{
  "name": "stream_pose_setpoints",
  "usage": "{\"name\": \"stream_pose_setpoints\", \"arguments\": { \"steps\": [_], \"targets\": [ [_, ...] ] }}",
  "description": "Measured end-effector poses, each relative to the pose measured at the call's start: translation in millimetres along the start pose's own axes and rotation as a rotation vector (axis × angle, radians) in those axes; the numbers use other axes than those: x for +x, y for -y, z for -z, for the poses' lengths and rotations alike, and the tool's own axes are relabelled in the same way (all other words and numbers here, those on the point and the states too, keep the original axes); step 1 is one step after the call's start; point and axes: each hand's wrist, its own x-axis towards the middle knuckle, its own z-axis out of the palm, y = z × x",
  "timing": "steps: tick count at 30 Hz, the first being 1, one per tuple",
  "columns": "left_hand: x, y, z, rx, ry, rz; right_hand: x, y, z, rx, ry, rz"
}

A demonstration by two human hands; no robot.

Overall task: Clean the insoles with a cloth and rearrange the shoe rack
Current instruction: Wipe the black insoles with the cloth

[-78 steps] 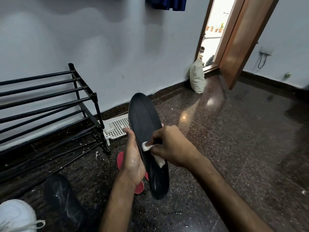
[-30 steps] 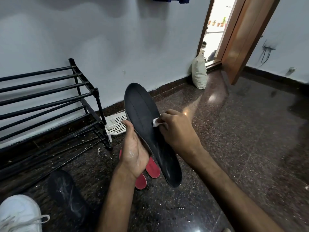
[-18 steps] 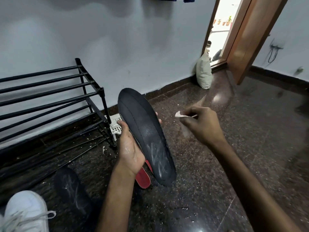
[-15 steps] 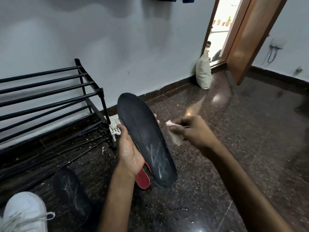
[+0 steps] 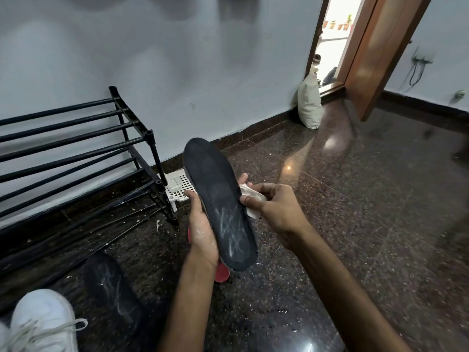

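Observation:
My left hand (image 5: pixel 201 224) grips a long black insole (image 5: pixel 218 199) from its left side and holds it up, toe end pointing away from me. White streaks mark the heel end of the insole. My right hand (image 5: pixel 276 212) pinches a small white cloth (image 5: pixel 251 200) against the insole's right edge. A second black insole (image 5: pixel 111 285) with white streaks lies on the floor at the lower left. The black shoe rack (image 5: pixel 76 153) stands against the wall on the left with bare bars.
A white sneaker (image 5: pixel 43 323) sits at the bottom left corner. A red insole (image 5: pixel 222 274) peeks out under the held one, and a white perforated tray (image 5: pixel 179 186) lies by the rack's foot. A pale sack (image 5: pixel 308 105) leans near the open wooden door (image 5: pixel 380 52). Dark polished floor stretches right.
My right hand lifted the cloth off the insole, swung it out to the right, then brought it back against the insole's right edge. My left hand kept holding the insole.

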Motion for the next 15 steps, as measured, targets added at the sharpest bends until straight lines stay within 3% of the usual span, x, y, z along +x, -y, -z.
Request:
{"name": "stream_pose_setpoints", "arguments": {
  "steps": [4,7,10,12,15],
  "targets": [
    [-4,-4,4,-0.065,-0.003,-0.076,-7,11,5,-0.255,-0.127,0.182],
    [-9,-6,-6,-0.09,0.001,-0.072,-15,24,8,-0.487,-0.269,0.427],
    [-12,-4,-16,-0.062,0.004,-0.05,-20,24,-7,-0.746,-0.169,0.622],
    [-13,0,-19,-0.038,0.018,-0.031,-22,16,-19,-0.893,-0.148,0.636],
    [-11,13,-16,0.003,0.006,-0.015,-22,14,-25,-0.773,-0.203,0.642]
  ]
}}
